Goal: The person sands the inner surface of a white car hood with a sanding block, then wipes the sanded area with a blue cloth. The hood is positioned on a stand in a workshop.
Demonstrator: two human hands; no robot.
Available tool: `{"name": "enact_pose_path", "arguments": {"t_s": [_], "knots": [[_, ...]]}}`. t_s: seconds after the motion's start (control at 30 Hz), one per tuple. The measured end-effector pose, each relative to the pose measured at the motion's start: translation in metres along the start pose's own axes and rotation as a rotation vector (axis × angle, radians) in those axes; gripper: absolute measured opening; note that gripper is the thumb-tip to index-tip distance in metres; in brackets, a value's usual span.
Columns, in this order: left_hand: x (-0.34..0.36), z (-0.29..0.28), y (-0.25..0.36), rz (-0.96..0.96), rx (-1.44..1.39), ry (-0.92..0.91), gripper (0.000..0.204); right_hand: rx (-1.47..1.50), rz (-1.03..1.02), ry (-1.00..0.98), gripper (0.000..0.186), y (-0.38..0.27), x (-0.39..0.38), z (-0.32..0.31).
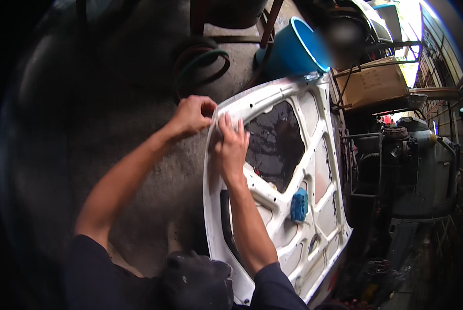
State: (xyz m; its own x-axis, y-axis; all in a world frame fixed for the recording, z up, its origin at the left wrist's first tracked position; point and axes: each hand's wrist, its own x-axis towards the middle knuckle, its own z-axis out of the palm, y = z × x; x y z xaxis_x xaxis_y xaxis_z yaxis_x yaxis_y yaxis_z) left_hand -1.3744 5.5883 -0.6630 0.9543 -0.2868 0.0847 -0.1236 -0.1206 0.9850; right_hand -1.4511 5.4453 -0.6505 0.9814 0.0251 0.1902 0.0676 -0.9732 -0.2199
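A white car hood, ribbed underside up, lies tilted in front of me. My left hand is at its curved left edge, thumb and fingers pinched together; what they hold, if anything, is too small to make out. Beside it, my right hand rests on the hood's border with the fingers stretched and slightly apart. A pale narrow band runs along the hood's rim near both hands. Just right of my right hand, a dark glossy area fills one section between the ribs. A blue sponge-like block sits on the ribs lower down.
Past the hood's far end stands a blue bucket, tipped in view. A coiled hose lies on the grey floor to its left. On the right are a cardboard box, metal frames and dark machine parts.
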Motion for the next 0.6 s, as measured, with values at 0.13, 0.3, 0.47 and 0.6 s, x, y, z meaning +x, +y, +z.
{"name": "enact_pose_path", "arguments": {"t_s": [0.13, 0.3, 0.47, 0.6], "knots": [[-0.002, 0.002, 0.003, -0.102, -0.014, -0.009, 0.034, 0.009, -0.007, -0.022, 0.062, 0.001, -0.002, -0.001], [-0.002, 0.002, 0.006, -0.070, -0.050, -0.007, 0.032, -0.084, 0.036, -0.127, 0.060, -0.002, -0.001, -0.001], [-0.003, 0.003, 0.003, -0.112, -0.016, -0.030, 0.035, -0.074, -0.005, -0.027, 0.054, -0.005, 0.001, -0.003], [-0.003, 0.005, -0.004, -0.061, -0.207, -0.030, 0.036, -0.083, 0.004, -0.038, 0.057, -0.010, 0.000, -0.002]]}}
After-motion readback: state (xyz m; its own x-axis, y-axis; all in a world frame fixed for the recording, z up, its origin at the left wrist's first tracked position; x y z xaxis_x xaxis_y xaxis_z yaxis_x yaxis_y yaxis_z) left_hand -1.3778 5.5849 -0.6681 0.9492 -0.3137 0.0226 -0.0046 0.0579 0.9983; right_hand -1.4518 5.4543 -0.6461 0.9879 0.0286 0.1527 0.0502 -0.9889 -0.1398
